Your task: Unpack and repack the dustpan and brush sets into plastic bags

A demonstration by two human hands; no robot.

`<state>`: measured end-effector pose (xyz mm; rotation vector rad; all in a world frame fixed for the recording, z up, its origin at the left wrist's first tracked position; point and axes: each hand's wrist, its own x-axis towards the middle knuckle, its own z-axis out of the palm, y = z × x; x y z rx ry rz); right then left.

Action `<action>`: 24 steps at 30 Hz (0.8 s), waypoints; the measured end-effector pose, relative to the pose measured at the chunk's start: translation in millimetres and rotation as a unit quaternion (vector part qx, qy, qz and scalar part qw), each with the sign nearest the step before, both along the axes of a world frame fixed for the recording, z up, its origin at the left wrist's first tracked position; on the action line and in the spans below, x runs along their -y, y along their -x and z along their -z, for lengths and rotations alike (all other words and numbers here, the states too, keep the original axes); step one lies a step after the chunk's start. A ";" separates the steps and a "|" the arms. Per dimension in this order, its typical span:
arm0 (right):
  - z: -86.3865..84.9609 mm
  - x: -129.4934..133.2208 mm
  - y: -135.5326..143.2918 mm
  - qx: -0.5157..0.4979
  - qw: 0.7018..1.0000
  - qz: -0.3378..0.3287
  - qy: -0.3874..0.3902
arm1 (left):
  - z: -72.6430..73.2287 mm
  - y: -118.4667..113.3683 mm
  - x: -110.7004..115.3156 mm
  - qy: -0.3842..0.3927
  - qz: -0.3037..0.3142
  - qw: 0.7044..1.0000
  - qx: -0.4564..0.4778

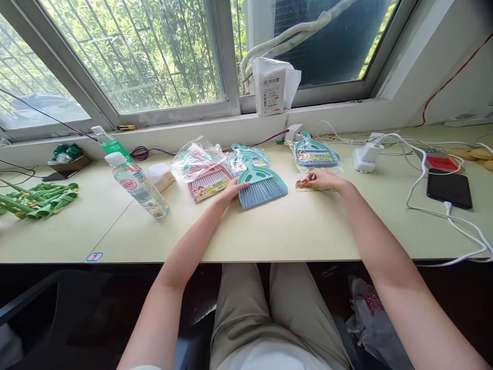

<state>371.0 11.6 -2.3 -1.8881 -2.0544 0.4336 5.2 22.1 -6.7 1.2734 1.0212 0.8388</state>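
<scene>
My left hand (233, 189) grips the left edge of a teal mini dustpan and brush set (265, 177), whose grey-blue bristles (264, 193) face me. To the right, my right hand (324, 179) is closed with its fingertips on a small colourful printed packaging label (302, 184), low over the table. Behind the left hand lie a wrapped pink dustpan set (210, 180) and a wrapped teal set (252, 153). Another wrapped teal dustpan set (314, 153) lies just beyond my right hand.
Two plastic bottles, one clear (140, 190) and one with a green label (111, 145), stand left. Green stalks (38, 200) lie at the far left. A white power strip (364, 159), cables and a black phone (449, 189) are on the right. A tissue pack (271, 95) sits on the sill.
</scene>
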 end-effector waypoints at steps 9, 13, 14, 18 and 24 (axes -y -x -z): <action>-36.9 27.8 62.2 -0.315 0.945 -0.065 -0.053 | -1.5 -6.2 9.2 -0.023 0.040 0.999 0.014; -24.1 40.3 118.9 -0.181 0.966 -0.133 -0.130 | -2.3 -18.2 21.7 -0.033 0.095 0.994 0.034; -18.3 42.7 129.5 -0.141 0.969 -0.147 -0.143 | -2.7 -21.1 24.5 -0.042 0.111 0.992 0.037; -1.6 48.2 148.2 -0.038 0.968 -0.164 -0.188 | -5.4 -26.3 30.2 -0.096 0.139 0.985 0.032; 5.6 46.6 147.5 0.003 0.956 -0.170 -0.240 | -9.8 -19.7 28.2 -0.044 0.127 0.991 0.007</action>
